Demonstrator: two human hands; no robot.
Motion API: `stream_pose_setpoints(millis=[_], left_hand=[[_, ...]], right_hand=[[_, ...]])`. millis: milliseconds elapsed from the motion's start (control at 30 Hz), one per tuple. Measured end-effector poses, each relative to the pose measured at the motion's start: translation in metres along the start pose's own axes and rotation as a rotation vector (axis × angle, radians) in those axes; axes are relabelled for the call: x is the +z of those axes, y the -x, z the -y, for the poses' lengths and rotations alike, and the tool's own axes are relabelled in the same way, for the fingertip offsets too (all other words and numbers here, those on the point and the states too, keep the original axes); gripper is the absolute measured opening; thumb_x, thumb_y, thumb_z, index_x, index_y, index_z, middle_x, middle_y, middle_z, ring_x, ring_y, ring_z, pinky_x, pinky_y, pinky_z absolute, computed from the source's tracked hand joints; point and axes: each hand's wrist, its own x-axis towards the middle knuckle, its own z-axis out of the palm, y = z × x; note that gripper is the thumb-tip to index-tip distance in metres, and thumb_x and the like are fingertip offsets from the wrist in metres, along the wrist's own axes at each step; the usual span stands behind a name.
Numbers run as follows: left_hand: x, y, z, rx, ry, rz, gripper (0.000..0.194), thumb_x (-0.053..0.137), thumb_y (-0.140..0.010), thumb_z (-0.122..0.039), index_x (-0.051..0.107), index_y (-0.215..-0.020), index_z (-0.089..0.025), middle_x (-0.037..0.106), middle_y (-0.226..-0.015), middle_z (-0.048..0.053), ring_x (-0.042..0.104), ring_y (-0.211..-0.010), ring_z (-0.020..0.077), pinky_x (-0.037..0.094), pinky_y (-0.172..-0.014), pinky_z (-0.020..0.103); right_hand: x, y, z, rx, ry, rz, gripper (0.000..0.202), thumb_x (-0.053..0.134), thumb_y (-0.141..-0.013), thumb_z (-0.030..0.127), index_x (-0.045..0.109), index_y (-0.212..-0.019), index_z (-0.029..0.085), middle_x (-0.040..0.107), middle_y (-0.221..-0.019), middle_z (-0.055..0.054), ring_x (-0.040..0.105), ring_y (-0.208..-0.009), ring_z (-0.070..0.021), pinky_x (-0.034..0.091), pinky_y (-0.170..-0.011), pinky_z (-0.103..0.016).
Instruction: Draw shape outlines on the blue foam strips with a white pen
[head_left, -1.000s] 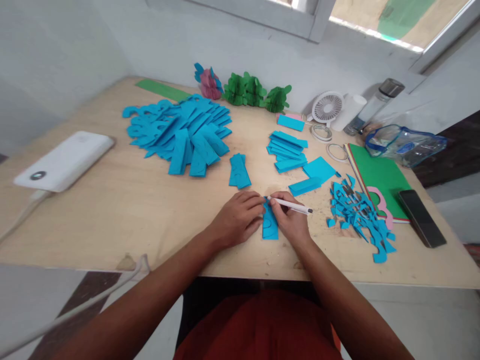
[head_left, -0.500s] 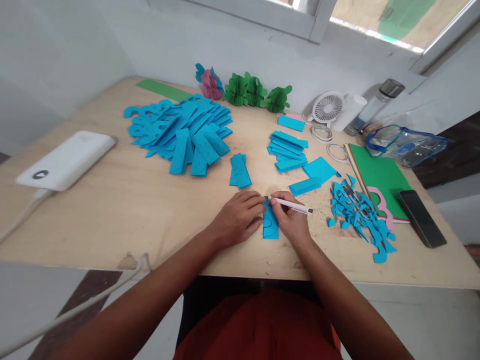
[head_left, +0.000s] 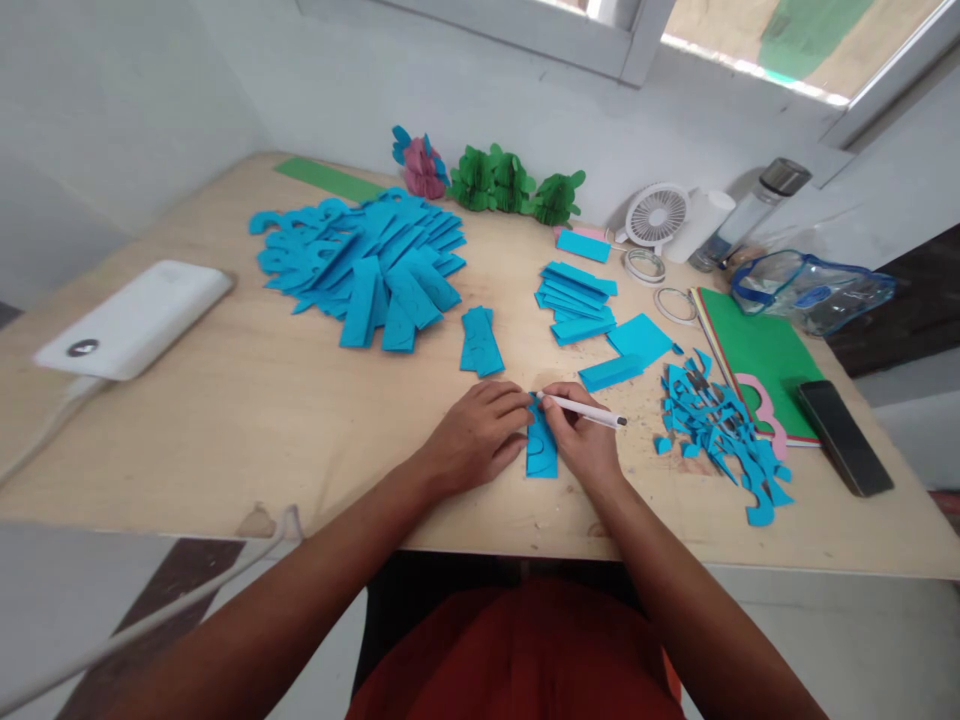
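A folded blue paper strip (head_left: 541, 450) with a curved pen line lies near the front edge of the table, between my hands. My right hand (head_left: 585, 440) is closed round a white pen (head_left: 589, 409), its tip at the strip's top end. From the left, my left hand (head_left: 480, 435) rests flat on the table, fingertips at the strip's left edge. Just beyond are two or so crossed blue strips (head_left: 481, 342). A large pile of cut blue paper (head_left: 375, 255) spreads at the back left, and folded blue pieces (head_left: 576, 295) are stacked beyond my right hand.
Blue scraps (head_left: 712, 420), a green sheet stack (head_left: 765, 360) and a black phone (head_left: 845, 437) lie right. A fan (head_left: 656, 217), bottle (head_left: 750, 215) and clear pouch (head_left: 814, 290) stand behind. Green paper shapes (head_left: 510, 183) line the wall; a white power bank (head_left: 135, 320) is left.
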Motion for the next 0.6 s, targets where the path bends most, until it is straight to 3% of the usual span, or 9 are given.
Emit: stream_pose_setpoints(millis=[600], left_hand=[[-0.001, -0.0001, -0.0011, -0.015, 0.016, 0.009, 0.02, 0.049, -0.089, -0.018, 0.063, -0.103, -0.016, 0.066, -0.115, 0.013, 0.057, -0.113, 0.0264, 0.046, -0.103, 0.05]], right_hand=[[-0.0006, 0.0, 0.0019, 0.015, 0.002, 0.007, 0.018, 0.056, -0.089, 0.036, 0.068, -0.089, 0.023, 0.071, -0.081, -0.003, 0.067, -0.079, -0.0188, 0.053, -0.07, -0.028]])
